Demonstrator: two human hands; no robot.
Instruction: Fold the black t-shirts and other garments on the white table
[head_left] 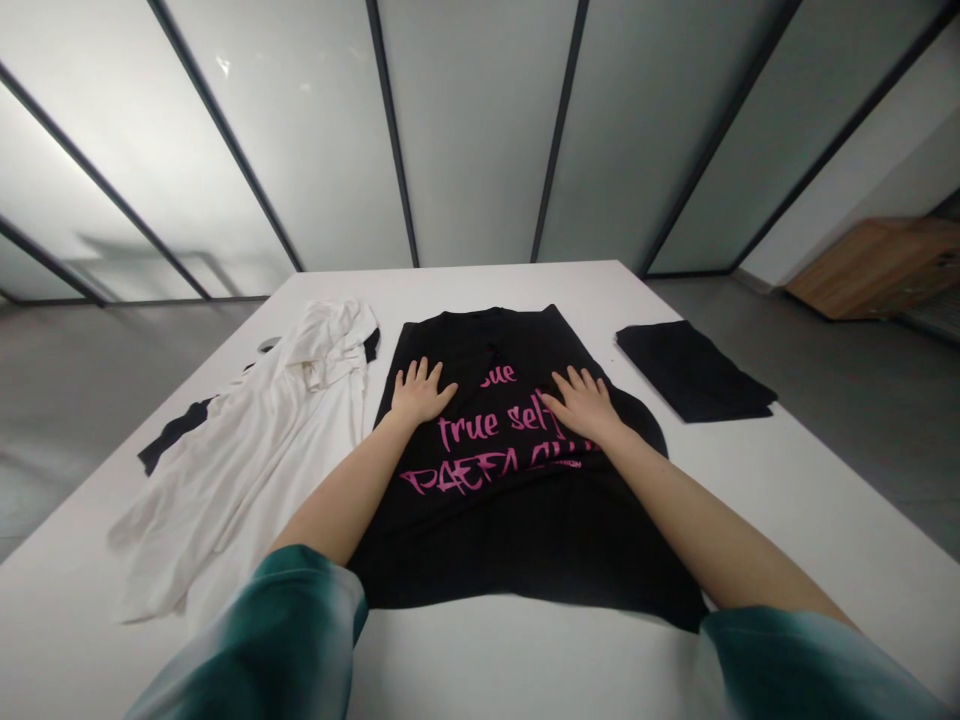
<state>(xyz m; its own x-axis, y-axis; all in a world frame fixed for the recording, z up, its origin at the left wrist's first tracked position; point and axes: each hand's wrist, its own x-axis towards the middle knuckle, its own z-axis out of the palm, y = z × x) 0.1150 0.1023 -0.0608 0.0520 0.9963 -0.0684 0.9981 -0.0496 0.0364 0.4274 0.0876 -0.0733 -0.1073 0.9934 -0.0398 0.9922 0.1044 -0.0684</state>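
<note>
A black T-shirt with pink lettering lies spread out in front of me, its hem toward me. On the left part of its chest my left hand rests flat, fingers spread. Opposite it, my right hand lies palm down on the right part, fingers apart, covering some of the letters. Neither hand grips the cloth. The fabric shows slight wrinkles around the print, and one sleeve bulges out beyond my right wrist.
A rumpled white garment lies along the left of the white table, with dark cloth showing beneath it. To the right is a folded black garment. Frosted glass panels stand behind the table.
</note>
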